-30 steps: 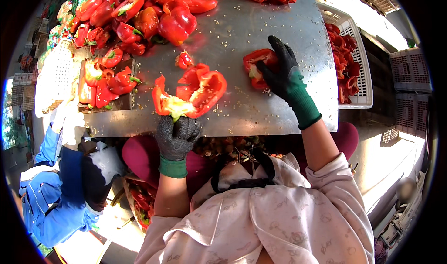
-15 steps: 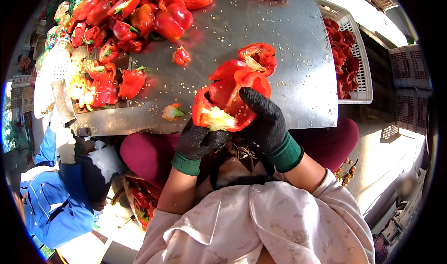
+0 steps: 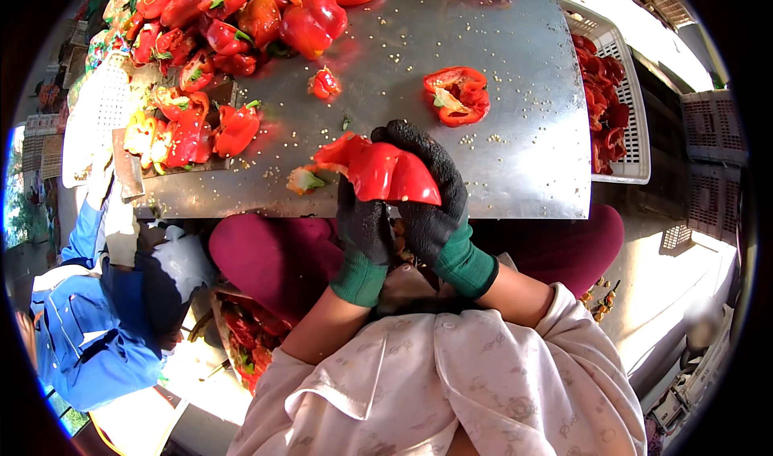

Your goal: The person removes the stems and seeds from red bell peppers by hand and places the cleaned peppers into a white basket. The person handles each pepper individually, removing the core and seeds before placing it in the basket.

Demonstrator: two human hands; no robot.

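A piece of red bell pepper [image 3: 390,174] is held between my two gloved hands at the table's near edge, its glossy outer skin facing up. My left hand [image 3: 362,218], in a black glove with a green cuff, grips it from below, its fingers mostly hidden. Over the pepper's far side curl the fingers of my right hand [image 3: 439,190], gloved alike. Just left of the pepper lies a cut pepper core with a green stem [image 3: 304,180]. Farther off, an opened pepper half [image 3: 457,95] rests on the metal table [image 3: 523,126].
Whole and cut red peppers [image 3: 241,21] are heaped at the far left. A white crate [image 3: 636,134] of pepper pieces stands beyond the table's right edge. Seeds dot the tabletop. At left is another person in blue [image 3: 97,351], near a basket of peppers [image 3: 250,335].
The held pepper has turned from its open, seeded inside to its outer skin. My hands have come closer together around it. The opened half now lies apart from it.
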